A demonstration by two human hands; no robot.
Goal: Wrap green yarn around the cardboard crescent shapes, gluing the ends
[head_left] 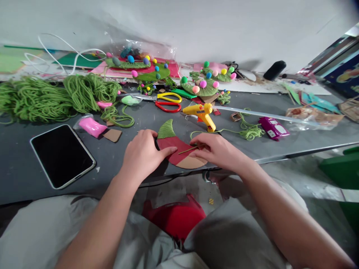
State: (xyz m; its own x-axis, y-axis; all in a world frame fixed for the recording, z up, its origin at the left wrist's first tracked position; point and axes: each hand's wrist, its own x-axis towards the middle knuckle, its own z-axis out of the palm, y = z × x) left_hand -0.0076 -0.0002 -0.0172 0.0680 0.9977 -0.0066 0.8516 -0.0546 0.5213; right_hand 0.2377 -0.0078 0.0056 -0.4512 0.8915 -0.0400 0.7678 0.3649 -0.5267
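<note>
A curved cardboard piece (175,146), crescent-like, lies at the table's front edge, part dark red and part bare brown. Green yarn (166,129) is wrapped closely around its upper left tip. My left hand (146,149) grips its left side, thumb on top and fingers at the far edge. Over its right side, my right hand (213,149) pinches a strand of green yarn (187,150) that crosses the red surface. From behind the right hand, yarn runs along the table to a small loose green heap (251,131).
Behind my hands lie a yellow glue gun (203,114) and scissors (169,102) with yellow and red handles. Large green yarn bundles (36,98) and a tablet (63,156) are on the left. Yarn-wrapped shapes with pom-poms (203,86) stand at the back. A purple packet (274,128) lies right.
</note>
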